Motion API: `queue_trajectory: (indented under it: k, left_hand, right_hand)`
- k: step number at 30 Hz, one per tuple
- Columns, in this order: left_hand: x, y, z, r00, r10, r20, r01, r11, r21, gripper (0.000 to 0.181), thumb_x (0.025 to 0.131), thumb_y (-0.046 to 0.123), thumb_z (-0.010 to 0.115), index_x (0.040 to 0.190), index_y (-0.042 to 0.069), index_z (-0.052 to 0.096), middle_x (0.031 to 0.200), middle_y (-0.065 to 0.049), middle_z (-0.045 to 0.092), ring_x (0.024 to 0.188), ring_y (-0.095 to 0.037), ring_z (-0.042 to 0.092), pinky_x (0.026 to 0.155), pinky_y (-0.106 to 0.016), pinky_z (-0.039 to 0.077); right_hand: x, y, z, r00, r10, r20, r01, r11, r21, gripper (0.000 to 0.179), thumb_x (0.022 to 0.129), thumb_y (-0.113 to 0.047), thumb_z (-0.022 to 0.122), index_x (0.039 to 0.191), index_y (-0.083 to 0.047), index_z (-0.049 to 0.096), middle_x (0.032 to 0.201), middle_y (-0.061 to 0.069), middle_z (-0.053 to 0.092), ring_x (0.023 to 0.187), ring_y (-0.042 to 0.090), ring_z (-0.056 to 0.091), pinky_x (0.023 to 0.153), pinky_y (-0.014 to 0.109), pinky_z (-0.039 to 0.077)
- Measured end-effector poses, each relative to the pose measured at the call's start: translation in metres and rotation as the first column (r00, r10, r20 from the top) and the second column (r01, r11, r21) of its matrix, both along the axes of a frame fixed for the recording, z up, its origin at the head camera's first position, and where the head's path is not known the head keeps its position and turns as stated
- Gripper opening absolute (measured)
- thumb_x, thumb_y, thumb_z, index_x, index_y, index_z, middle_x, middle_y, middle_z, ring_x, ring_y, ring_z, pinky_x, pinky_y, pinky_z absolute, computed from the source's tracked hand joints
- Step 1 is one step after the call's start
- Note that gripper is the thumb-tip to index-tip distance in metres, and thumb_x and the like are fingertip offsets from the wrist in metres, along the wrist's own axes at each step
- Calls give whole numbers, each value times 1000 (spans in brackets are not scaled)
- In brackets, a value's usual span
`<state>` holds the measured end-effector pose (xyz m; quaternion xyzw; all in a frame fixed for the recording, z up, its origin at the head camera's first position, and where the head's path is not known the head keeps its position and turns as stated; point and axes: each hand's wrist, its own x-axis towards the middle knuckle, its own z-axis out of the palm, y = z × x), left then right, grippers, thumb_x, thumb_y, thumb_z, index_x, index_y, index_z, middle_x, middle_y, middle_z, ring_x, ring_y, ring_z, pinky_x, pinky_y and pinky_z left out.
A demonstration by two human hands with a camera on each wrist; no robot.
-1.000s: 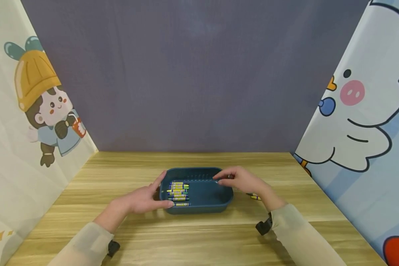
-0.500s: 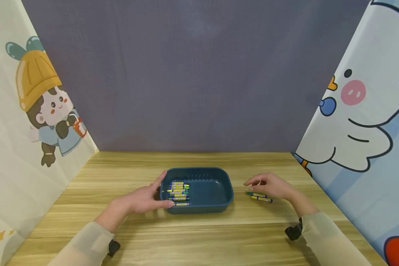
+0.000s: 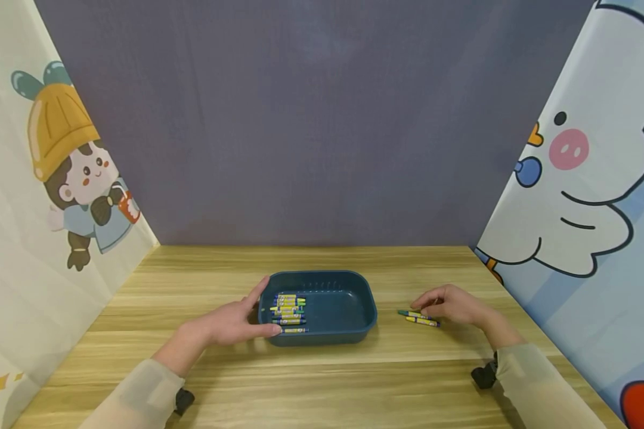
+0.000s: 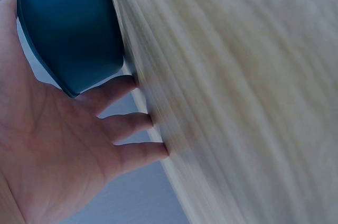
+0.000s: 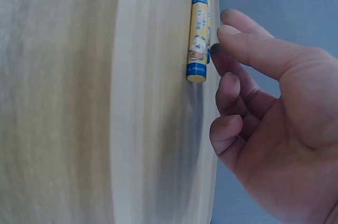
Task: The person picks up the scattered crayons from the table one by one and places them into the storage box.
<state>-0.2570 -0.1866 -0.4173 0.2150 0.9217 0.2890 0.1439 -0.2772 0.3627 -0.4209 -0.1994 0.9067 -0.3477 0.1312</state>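
A dark blue plastic tray (image 3: 339, 341) stands mid-table in the head view. Side by side in its left part lie several oil pastels (image 3: 288, 317) with yellow wrappers. My left hand (image 3: 225, 322) spans the tray's left end, thumb over the near rim and index finger at the far corner; other fingertips rest near the table in the left wrist view. Right of the tray lie a green oil pastel (image 3: 409, 313) and a yellow oil pastel (image 3: 423, 322). Loosely bent over the green one is my right hand (image 3: 453, 307), thumb and index fingertips apart and right beside it.
The wooden table (image 3: 300, 387) reaches back to a grey cloth wall (image 3: 311, 131). Cartoon-printed sheets stand on the left (image 3: 11, 196) and on the right (image 3: 585, 238).
My right hand has left the tray's right end, moved right, and lowered to the two oil pastels on the table. The left hand and tray have stayed in place.
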Motion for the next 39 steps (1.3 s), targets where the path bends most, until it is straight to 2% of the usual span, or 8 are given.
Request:
queue_trajectory:
  k: [7,12,17,23,33,37,39]
  left_hand:
    - [0,0,-1,1000,-7,-9,6,1000,-12,123,95,73,73,178,30,-8,164,-26,54,146,-45,58,121,-63,45]
    - [0,0,-1,1000,-7,-5,7,1000,-4,123,95,72,73,178,29,-7,163,-24,55,146,-43,59,120,-63,46]
    - [0,0,-1,1000,-6,-8,6,1000,3,123,95,72,74,178,29,-6,163,-24,55,145,-42,59,120,-63,46]
    - [-2,-1,-2,1000,-1,-13,1,1000,-1,123,95,73,73,178,31,-7,163,-23,55,146,-43,58,121,-63,45]
    - [-3,-1,-3,1000,-2,-17,2,1000,-8,124,94,73,73,178,30,-7,164,-25,54,147,-46,57,121,-64,45]
    - [-3,-1,-3,1000,-2,-20,2,1000,-19,124,94,75,72,178,31,-8,164,-27,53,148,-48,56,122,-64,44]
    - [-3,-1,-3,1000,-4,-17,3,1000,-21,124,94,75,72,178,32,-8,164,-29,52,148,-49,55,122,-65,44]
  right_hand:
    - [-4,5,-8,1000,-9,23,10,1000,-23,23,105,-18,75,126,-10,83,135,18,77,113,13,73,86,26,60]
    - [-5,8,-10,999,-34,-2,34,999,-28,25,106,-15,72,127,-5,81,129,19,79,99,9,74,82,28,60]
    - [-6,10,-10,997,-66,-35,66,998,-7,24,106,-16,72,127,-7,82,127,16,79,98,5,70,80,27,58]
    - [-6,13,-9,996,-68,-53,69,998,12,24,105,-20,75,127,-12,83,130,13,79,103,7,72,82,26,59]
    - [-6,17,-12,999,-46,-22,46,999,-1,29,101,-17,80,128,-6,81,125,14,81,108,14,74,84,24,59]
    - [-6,14,-12,997,-66,-31,66,998,-2,29,103,-18,78,129,-8,81,122,12,81,102,13,73,81,26,59]
    - [-7,11,-10,995,-84,-63,85,996,18,28,105,-22,76,131,-11,81,119,8,81,97,11,70,79,28,58]
